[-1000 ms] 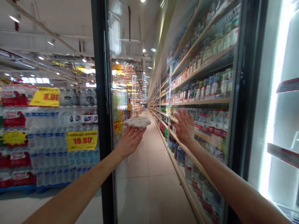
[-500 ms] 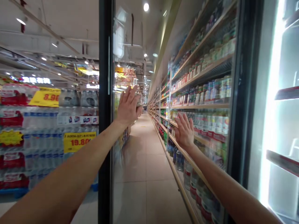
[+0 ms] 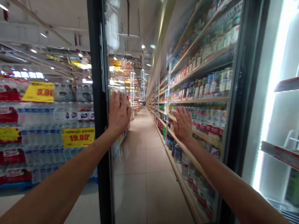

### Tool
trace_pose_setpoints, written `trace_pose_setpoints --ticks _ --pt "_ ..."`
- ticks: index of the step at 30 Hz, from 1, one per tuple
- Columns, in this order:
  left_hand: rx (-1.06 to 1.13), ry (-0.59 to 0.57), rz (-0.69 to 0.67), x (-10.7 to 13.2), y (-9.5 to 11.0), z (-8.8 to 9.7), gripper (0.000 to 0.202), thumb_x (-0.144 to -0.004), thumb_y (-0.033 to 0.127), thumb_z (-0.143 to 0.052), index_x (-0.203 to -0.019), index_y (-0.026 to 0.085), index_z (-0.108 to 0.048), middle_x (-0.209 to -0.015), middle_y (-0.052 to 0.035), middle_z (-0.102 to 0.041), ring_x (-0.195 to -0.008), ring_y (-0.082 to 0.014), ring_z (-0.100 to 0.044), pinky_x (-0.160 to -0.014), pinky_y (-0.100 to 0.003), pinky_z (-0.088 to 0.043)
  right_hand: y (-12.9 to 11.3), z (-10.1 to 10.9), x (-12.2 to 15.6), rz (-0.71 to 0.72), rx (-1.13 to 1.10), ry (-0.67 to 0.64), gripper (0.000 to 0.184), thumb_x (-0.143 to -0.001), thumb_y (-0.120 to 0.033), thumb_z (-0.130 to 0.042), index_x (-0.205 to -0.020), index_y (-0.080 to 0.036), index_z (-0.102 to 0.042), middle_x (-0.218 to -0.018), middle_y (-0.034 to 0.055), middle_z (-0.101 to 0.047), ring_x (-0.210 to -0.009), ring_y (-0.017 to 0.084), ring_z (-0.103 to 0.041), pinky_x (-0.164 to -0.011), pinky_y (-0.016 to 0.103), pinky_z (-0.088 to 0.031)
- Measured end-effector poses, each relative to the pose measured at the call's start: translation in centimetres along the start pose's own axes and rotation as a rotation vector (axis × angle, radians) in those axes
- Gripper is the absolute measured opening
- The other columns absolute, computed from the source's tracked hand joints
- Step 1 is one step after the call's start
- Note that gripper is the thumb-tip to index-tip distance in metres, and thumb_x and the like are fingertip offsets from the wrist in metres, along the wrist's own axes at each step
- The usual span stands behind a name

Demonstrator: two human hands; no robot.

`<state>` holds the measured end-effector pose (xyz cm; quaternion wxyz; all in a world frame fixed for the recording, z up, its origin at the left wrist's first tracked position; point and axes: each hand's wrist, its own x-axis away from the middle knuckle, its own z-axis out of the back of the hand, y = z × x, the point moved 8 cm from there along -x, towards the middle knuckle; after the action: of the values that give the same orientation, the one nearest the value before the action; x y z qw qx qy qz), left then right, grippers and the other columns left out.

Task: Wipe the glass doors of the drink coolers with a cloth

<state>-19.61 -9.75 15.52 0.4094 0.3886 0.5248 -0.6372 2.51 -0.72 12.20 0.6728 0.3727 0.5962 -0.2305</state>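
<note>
A tall glass cooler door with a dark frame [image 3: 99, 93] stands in front of me. My left hand [image 3: 119, 112] is raised at the door's left side, palm away from me, its fingers extended and nothing in it. Close to the middle of the pane [image 3: 149, 186], my right hand [image 3: 183, 125] is also raised with its fingers apart and holds nothing. Whether either palm presses on the glass I cannot tell. Rows of bottles and cans [image 3: 210, 85] on shelves show in the glass behind my right hand.
At the left, stacked packs of bottled water [image 3: 42, 113] stand with yellow price signs [image 3: 78, 137]. A tiled aisle floor [image 3: 137, 143] shows through the pane. On the right is a brightly lit cooler interior with a shelf edge [image 3: 280, 154].
My left hand has moved left and slightly down, closer to the door's dark frame edge. My right hand has shifted slightly. The view has moved a little, and the frame now leans.
</note>
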Motion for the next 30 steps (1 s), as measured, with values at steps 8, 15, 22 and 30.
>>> trace_pose_setpoints --ticks 8,15,22,30 --pt "0.073 -0.360 -0.735 10.2 9.1 -3.1 0.046 -0.090 0.020 -0.030 -0.136 0.020 -0.038 -0.140 -0.0005 -0.045 -0.134 -0.0093 -0.030 -0.112 -0.026 -0.026 -0.7 0.0 0.4 0.041 -0.012 -0.015 0.046 -0.090 -0.026 -0.039 -0.136 -0.024 -0.038 -0.144 0.0082 -0.040 -0.139 0.021 -0.023 -0.113 0.047 -0.016" --pt "-0.026 -0.111 -0.321 6.6 6.0 -2.5 0.056 -0.088 0.013 -0.034 -0.143 0.014 -0.021 -0.140 -0.0116 -0.043 -0.138 -0.0193 -0.024 -0.112 -0.042 -0.025 0.5 0.9 1.4 0.003 -0.010 0.014 0.053 -0.090 -0.025 -0.037 -0.142 -0.024 -0.028 -0.144 0.0091 -0.039 -0.138 0.022 -0.025 -0.111 0.049 -0.020" --pt "0.061 -0.284 -0.648 9.4 10.5 -3.7 0.048 -0.088 0.018 -0.034 -0.136 0.015 -0.037 -0.140 -0.0050 -0.045 -0.138 -0.0136 -0.022 -0.112 -0.031 -0.026 1.4 1.4 4.6 0.088 0.023 -0.058 0.058 -0.088 -0.020 -0.039 -0.143 -0.024 -0.025 -0.144 0.0092 -0.040 -0.138 0.022 -0.026 -0.112 0.050 -0.020" --pt "0.099 -0.305 -0.740 8.6 15.6 -6.1 0.047 -0.088 0.020 -0.037 -0.135 0.011 -0.039 -0.144 -0.0062 -0.039 -0.138 -0.0146 -0.022 -0.112 -0.029 -0.026 0.6 2.1 7.4 0.178 0.042 -0.157 0.052 -0.087 -0.019 -0.040 -0.139 -0.019 -0.033 -0.138 0.0114 -0.047 -0.137 0.023 -0.028 -0.111 0.048 -0.023"
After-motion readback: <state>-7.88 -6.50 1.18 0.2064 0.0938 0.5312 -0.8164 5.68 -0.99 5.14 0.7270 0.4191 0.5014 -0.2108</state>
